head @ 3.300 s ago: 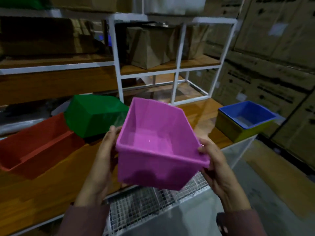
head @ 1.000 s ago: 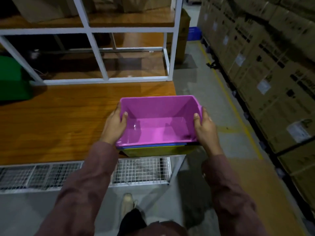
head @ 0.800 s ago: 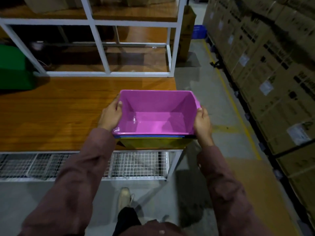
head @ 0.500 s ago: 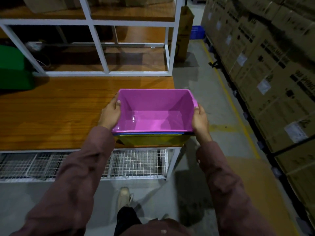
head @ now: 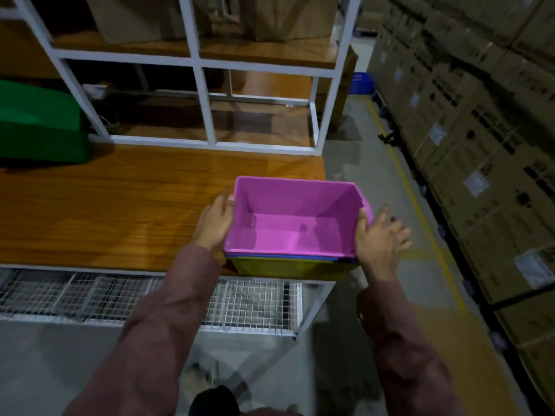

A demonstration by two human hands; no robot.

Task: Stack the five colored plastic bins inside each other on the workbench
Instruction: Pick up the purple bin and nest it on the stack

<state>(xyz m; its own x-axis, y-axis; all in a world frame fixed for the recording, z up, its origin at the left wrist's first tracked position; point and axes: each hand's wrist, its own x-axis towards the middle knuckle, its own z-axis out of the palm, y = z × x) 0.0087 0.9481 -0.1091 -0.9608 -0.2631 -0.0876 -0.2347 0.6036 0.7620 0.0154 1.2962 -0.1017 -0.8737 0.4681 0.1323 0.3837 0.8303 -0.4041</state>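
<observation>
The pink bin sits nested in a blue bin, of which only a thin rim strip shows, and both sit inside the yellow bin. This stack stands at the right front corner of the wooden workbench. My left hand grips the pink bin's left wall, thumb on the rim. At the right wall my right hand is blurred, its fingers spread away from the bin and only the thumb against the rim. A green bin lies tipped at the far left. The red bin is out of view.
A white metal shelf frame stands at the back of the bench with brown cartons on it. A wire mesh shelf runs under the front edge. Stacked cardboard boxes line the aisle on the right.
The pink bin came from mid-air down into the blue and yellow bins at the bench corner. In the last half second my right hand's fingers spread off its right wall.
</observation>
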